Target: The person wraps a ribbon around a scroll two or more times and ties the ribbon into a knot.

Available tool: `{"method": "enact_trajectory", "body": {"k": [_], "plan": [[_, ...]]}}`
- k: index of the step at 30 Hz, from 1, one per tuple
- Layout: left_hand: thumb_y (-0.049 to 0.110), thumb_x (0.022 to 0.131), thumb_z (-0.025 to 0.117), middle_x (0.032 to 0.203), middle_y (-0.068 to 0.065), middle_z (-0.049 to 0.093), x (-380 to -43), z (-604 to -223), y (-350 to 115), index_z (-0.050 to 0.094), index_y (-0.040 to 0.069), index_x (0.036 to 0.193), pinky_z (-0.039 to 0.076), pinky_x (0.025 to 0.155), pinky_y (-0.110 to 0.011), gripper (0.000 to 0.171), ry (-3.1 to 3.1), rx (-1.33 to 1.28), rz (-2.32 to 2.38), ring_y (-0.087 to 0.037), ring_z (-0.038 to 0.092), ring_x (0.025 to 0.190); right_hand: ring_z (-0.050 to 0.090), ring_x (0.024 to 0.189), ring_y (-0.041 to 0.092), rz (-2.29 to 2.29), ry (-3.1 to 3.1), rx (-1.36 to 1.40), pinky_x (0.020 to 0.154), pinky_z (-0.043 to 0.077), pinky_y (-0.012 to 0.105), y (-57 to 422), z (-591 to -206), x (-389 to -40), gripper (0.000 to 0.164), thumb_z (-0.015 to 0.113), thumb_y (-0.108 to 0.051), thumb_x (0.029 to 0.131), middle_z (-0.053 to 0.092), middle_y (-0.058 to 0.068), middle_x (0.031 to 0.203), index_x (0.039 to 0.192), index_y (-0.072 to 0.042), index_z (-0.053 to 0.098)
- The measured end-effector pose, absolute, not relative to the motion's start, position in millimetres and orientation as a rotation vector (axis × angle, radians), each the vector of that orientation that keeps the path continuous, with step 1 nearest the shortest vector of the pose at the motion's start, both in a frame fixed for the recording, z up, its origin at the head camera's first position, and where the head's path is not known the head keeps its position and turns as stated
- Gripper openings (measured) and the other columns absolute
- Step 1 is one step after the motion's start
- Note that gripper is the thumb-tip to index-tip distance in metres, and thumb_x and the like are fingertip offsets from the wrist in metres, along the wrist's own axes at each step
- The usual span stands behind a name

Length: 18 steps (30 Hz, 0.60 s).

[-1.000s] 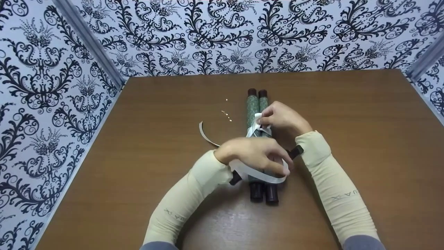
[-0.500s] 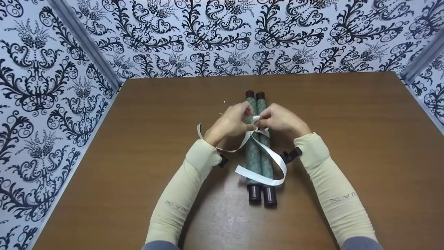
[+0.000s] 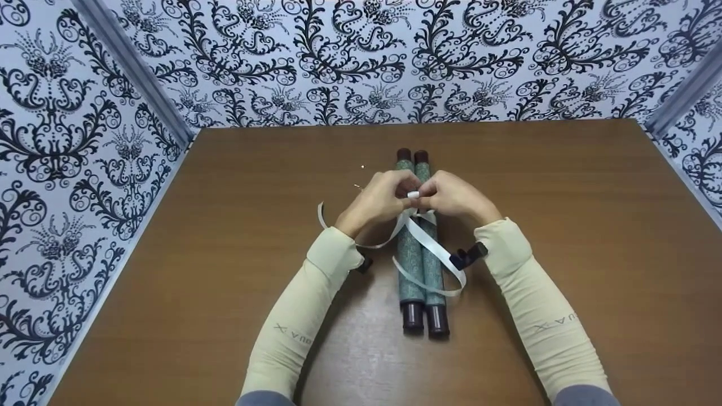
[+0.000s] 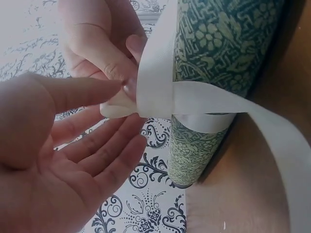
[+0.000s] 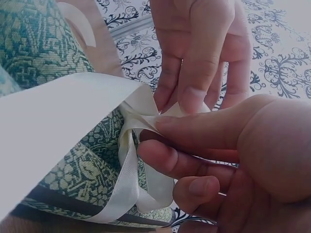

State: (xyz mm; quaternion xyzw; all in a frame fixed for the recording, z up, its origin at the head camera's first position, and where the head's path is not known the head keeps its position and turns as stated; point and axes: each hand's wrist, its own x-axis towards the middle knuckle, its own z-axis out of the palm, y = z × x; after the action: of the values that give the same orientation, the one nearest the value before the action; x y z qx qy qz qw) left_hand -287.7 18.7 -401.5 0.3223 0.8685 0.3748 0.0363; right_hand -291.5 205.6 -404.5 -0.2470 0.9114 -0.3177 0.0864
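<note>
A green brocade scroll (image 3: 410,254), wound on two rollers with dark brown ends, lies lengthwise on the table. White ribbon (image 3: 428,242) circles its middle, with a long tail curling over the near half. Above the knot, my right hand (image 3: 457,196) pinches the ribbon between thumb and index finger, as the right wrist view shows. My left hand (image 3: 375,197) meets it from the other side. In the left wrist view its thumb presses the end of a ribbon loop (image 4: 116,109) against the fingers, the other fingers loosely extended. Part of the knot is hidden by the hands.
The brown wooden table (image 3: 254,225) is bounded by patterned walls (image 3: 361,62) at the back and sides. Small pale specks (image 3: 362,167) lie left of the scroll. Another ribbon tail (image 3: 321,214) curls out beside my left wrist.
My left hand has moved from over the scroll's near half up to the knot, letting go of the long ribbon tail, and now holds the loop beside my right hand.
</note>
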Motion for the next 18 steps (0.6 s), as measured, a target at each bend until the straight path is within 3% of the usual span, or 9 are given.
{"method": "enact_trajectory", "body": {"k": [4, 12, 18], "plan": [[0.001, 0.088, 0.069, 0.097, -0.008, 0.074, -288.9, -403.3, 17.5, 0.071, 0.004, 0.107, 0.053, 0.079, -0.026, 0.019, 2.681, 0.991, 1.190, -0.017, 0.069, 0.088, 0.042, 0.057, 0.011, -0.937, 2.710, -0.772, 0.053, 0.033, 0.025, 204.7, -403.9, -291.3, 0.019, 0.067, -0.009, 0.089, 0.050, -0.008, 0.057, 0.072, -0.002, 0.073], [-0.002, 0.087, 0.063, 0.093, -0.007, 0.071, -293.2, -407.5, 13.3, 0.069, 0.007, 0.112, 0.050, 0.074, -0.025, 0.027, 2.699, 1.017, 1.195, -0.016, 0.063, 0.082, 0.052, 0.065, 0.012, -0.917, 2.696, -0.741, 0.060, 0.042, 0.027, 208.6, -399.2, -290.2, 0.014, 0.070, -0.017, 0.090, 0.065, -0.002, 0.070, 0.083, -0.007, 0.077], [-0.003, 0.085, 0.057, 0.089, -0.005, 0.062, -293.4, -408.0, 8.2, 0.073, 0.012, 0.107, 0.043, 0.070, -0.028, 0.032, 2.707, 1.018, 1.108, -0.015, 0.052, 0.079, 0.043, 0.056, 0.011, -0.856, 2.674, -0.732, 0.052, 0.034, 0.026, 207.7, -396.1, -287.1, 0.024, 0.069, -0.021, 0.091, 0.051, -0.007, 0.059, 0.074, -0.004, 0.071]]}}
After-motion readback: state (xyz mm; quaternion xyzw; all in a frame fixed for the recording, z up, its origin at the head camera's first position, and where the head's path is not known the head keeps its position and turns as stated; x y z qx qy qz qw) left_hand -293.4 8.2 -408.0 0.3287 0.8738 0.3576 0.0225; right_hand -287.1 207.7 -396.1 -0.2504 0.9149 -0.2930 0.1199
